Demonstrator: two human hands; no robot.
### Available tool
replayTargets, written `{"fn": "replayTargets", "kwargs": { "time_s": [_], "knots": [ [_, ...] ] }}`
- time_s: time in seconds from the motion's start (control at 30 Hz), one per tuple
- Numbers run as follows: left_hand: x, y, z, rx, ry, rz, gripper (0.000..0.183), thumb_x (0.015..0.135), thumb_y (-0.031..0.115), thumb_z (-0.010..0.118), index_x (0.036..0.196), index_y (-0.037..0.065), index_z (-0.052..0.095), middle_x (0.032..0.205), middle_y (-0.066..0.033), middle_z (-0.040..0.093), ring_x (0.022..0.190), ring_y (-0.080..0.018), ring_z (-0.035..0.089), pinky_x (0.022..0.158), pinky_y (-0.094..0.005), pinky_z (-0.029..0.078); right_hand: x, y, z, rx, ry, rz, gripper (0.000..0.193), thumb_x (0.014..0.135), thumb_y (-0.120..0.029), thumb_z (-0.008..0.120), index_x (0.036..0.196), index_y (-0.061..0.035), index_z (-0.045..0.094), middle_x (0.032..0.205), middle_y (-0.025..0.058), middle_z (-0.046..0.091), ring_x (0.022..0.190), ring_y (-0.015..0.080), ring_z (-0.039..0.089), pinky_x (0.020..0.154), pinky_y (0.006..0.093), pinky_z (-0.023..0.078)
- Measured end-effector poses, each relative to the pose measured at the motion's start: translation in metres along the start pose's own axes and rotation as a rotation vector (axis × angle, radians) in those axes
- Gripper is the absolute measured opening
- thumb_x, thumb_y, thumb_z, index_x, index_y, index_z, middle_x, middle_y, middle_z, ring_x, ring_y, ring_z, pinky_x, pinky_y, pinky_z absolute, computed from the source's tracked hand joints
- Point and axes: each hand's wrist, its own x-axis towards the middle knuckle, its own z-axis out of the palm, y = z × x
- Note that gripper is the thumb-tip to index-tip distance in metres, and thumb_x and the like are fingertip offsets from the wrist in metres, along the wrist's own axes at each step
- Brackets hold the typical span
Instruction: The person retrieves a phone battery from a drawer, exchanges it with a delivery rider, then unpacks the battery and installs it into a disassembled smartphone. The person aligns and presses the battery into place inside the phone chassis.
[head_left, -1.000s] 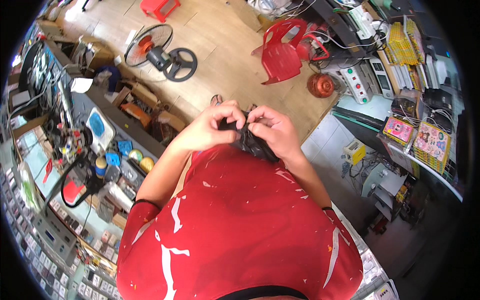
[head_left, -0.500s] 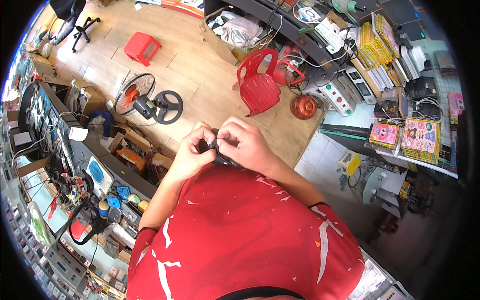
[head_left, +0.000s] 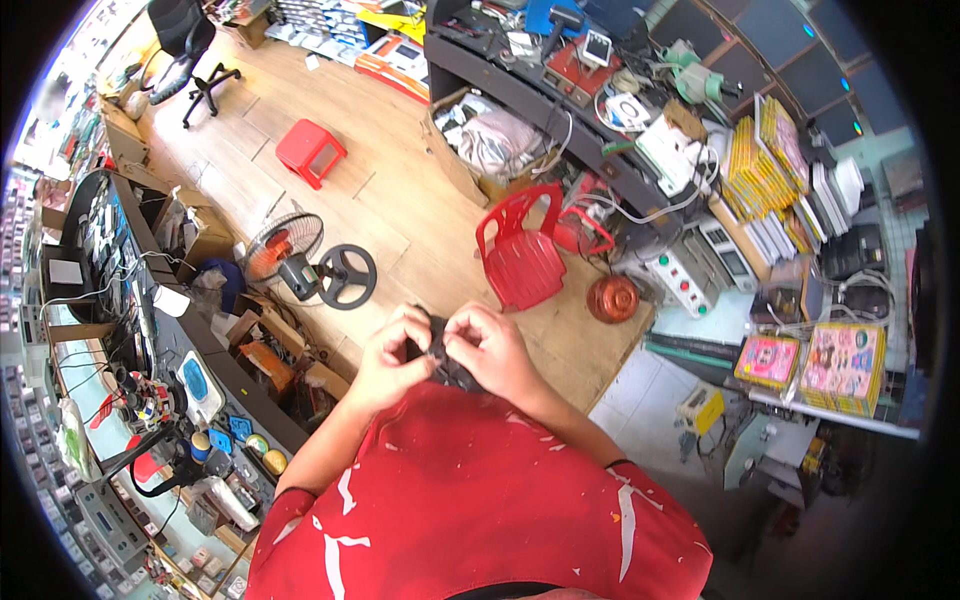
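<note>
Close in front of my red shirt (head_left: 500,470), both hands meet on a small black thing (head_left: 455,373) that looks soft and strap-like; its kind I cannot make out. My left hand (head_left: 390,358) has its thumb and fingers curled round the left side of it. On the other side my right hand (head_left: 488,350) pinches it with thumb and bent forefinger. Part of the black thing is covered by the fingers, and its lower end hangs between the hands against the shirt.
Ahead on the wood floor stand a black-and-orange fan (head_left: 290,262), a red stool (head_left: 311,153) and a red plastic chair (head_left: 524,255). A cluttered workbench (head_left: 215,370) runs along the left. At the right, a shelf bears stacked booklets (head_left: 842,368) and a grey device (head_left: 683,283).
The view has tilted upward, so the far desk and office chair show more and everything sits lower. Both hands stay together on the black thing, with small finger shifts.
</note>
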Motion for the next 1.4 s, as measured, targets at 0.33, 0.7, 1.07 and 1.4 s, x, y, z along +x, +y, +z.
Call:
{"fn": "replayTargets", "kwargs": {
  "time_s": [0.33, 0.7, 1.07, 1.4],
  "knots": [
    [0.092, -0.04, -0.041, -0.1, 0.552, -0.24, 0.016, 0.087, -0.005, 0.066, 0.089, 0.009, 0.058, 0.088, 0.0022, 0.053, 0.083, -0.0094, 0.05, 0.078, -0.0246, 0.04, 0.135, 0.009, 0.003, -0.166, -0.119, -0.119, 0.013, 0.093, -0.001, 0.073, 0.096, 0.0012, 0.061, 0.093, 0.0115, 0.063, 0.078, 0.0234, 0.07, 0.072, 0.0365, 0.057],
    [0.295, -0.008, -0.2, 0.204, 0.98, 0.023, 0.025, 0.117, 0.011, 0.044, 0.109, -0.003, 0.064, 0.092, -0.011, 0.074, 0.076, -0.018, 0.07, 0.069, -0.0313, 0.054, 0.403, -0.019, 0.053, -0.425, -0.149, -0.178, 0.013, 0.096, -0.003, 0.071, 0.104, 0.0013, 0.063, 0.098, 0.0132, 0.063, 0.083, 0.0259, 0.07, 0.075, 0.0374, 0.057],
    [0.446, 0.095, -0.389, 0.672, 0.004, 0.316, 0.044, 0.08, 0.015, 0.082, 0.121, 0.003, 0.072, 0.125, -0.014, 0.066, 0.121, -0.0357, 0.06, 0.11, -0.0478, 0.044, 0.632, -0.052, 0.054, 0.051, -0.487, -0.054, 0.009, 0.106, -0.006, 0.068, 0.108, 0.0005, 0.063, 0.103, 0.003, 0.059, 0.089, 0.0079, 0.06, 0.08, 0.0259, 0.052],
    [0.673, 0.13, -0.511, 0.616, 0.372, 0.412, 0.012, 0.093, -0.002, 0.075, 0.102, -0.002, 0.066, 0.104, -0.0165, 0.073, 0.107, -0.0352, 0.07, 0.095, -0.042, 0.055, 0.884, -0.113, 0.034, -0.41, -0.121, -0.572, 0.028, 0.084, -0.005, 0.091, 0.101, 0.0, 0.07, 0.096, 0.0124, 0.069, 0.081, 0.0267, 0.07, 0.071, 0.0351, 0.056]
  ]
}}
